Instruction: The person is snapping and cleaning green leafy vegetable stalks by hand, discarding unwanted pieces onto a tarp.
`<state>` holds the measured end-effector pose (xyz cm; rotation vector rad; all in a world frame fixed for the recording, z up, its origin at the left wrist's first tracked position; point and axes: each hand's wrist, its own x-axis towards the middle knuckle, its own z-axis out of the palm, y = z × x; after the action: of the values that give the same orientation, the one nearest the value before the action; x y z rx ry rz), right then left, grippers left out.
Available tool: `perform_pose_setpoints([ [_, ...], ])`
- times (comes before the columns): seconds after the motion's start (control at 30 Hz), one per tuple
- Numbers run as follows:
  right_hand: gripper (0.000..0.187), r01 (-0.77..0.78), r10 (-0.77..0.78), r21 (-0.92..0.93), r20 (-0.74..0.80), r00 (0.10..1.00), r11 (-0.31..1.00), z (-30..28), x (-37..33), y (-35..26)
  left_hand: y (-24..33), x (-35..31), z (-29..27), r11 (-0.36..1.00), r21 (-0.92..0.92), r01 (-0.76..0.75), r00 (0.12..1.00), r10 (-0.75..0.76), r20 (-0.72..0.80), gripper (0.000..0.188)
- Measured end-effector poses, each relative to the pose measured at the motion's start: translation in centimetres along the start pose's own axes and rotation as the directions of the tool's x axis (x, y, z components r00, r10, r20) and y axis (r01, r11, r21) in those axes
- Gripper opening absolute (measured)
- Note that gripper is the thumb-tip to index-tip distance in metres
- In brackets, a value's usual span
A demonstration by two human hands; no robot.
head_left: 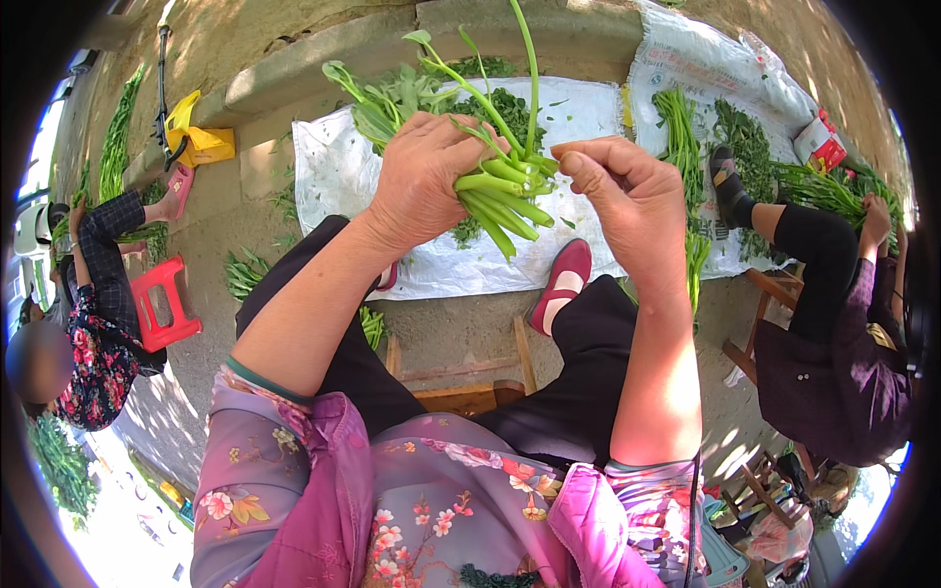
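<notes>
A bunch of green leafy vegetable stems (pixel 502 196) is wrapped in the fingers of my left hand (pixel 427 176). Its pale cut ends point toward my right and down, and its leaves spread out beyond the hand at the upper left. One long stem (pixel 530 73) stands up away from the rest. Just right of the cut ends, my right hand (pixel 632 201) has thumb and forefinger pinched together; whatever is between the fingertips is too small to make out. Below both hands, a white woven sheet (pixel 333 225) lies on the ground with a heap of loose leaves (pixel 505 113) on it.
A co-worker at the right (pixel 843 333) sits beside more greens (pixel 676 137) on a second white sheet (pixel 676 49). Another person at the left (pixel 98 343) sits near a red plastic stool (pixel 165 304) and a yellow bag (pixel 201 137). A concrete curb (pixel 323 64) runs behind the sheet.
</notes>
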<state>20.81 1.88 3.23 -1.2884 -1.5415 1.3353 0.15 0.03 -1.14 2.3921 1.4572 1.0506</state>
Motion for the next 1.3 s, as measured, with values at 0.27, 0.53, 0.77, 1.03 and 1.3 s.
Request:
perform_pose_setpoints([
  [0.27, 0.008, 0.160, -0.160, -0.267, 0.024, 0.987, 0.950, 0.7, -0.1, 0.5, -0.1, 0.0, -0.6, 0.989, 0.115, -0.093, 0.995, 0.088, 0.055, 0.033],
  [0.53, 0.012, 0.052, -0.004, -0.408, 0.118, 0.993, 0.912, 1.2, -0.3, 1.3, -0.4, -0.8, 0.0, 0.962, 0.173, -0.211, 0.972, 0.188, 0.143, 0.036],
  [0.77, 0.008, -0.130, 0.139, -0.200, 0.034, 0.990, 0.971, 1.4, -0.1, 0.9, -0.2, -0.1, -0.3, 0.964, 0.178, -0.196, 0.979, 0.183, 0.086, 0.037],
  [1.03, 0.006, -0.069, 0.062, -0.061, -0.101, 0.993, 0.996, 2.3, -0.3, 0.5, 0.0, 0.7, -0.8, 0.968, 0.159, -0.194, 0.977, 0.205, -0.053, 0.028],
  [1.3, 0.005, -0.018, 0.032, 0.068, -0.202, 0.979, 0.998, 3.1, -0.3, 0.3, 0.0, 0.9, -0.9, 0.971, 0.160, -0.178, 0.975, 0.196, -0.108, 0.030],
])
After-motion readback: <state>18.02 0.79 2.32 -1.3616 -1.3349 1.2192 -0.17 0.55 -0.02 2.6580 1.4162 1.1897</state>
